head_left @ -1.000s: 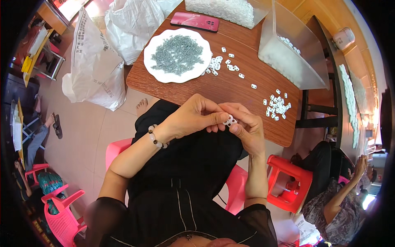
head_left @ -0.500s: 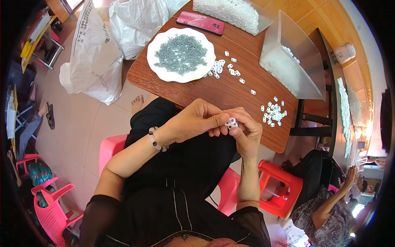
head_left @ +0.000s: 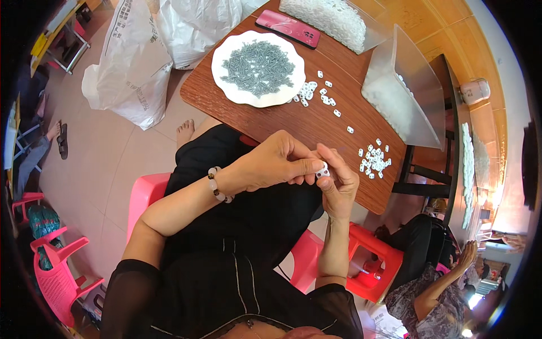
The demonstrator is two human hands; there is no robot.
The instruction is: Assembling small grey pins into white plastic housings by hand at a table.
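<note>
At frame centre, left hand (head_left: pixel 271 166) and right hand (head_left: pixel 337 183) meet, fingertips pinched together on one small white clip (head_left: pixel 322 170).

Brown wooden table (head_left: pixel 316 121), white plate (head_left: pixel 226 73) of grey pieces, red phone (head_left: pixel 288 28), scattered white clips (head_left: pixel 374 159)

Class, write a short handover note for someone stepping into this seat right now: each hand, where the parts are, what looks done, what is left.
Left hand: fingertips pinched on a small white plastic piece, above the lap.
Right hand: holds the same piece from below.
Parts: grey metal bits heaped on the white plate; loose white pieces beside the plate; a second cluster near the table edge; clear bin with white pieces.
Done: cannot tell which pile is finished.
Left: the plate is well filled, so much seemingly remains.
</note>
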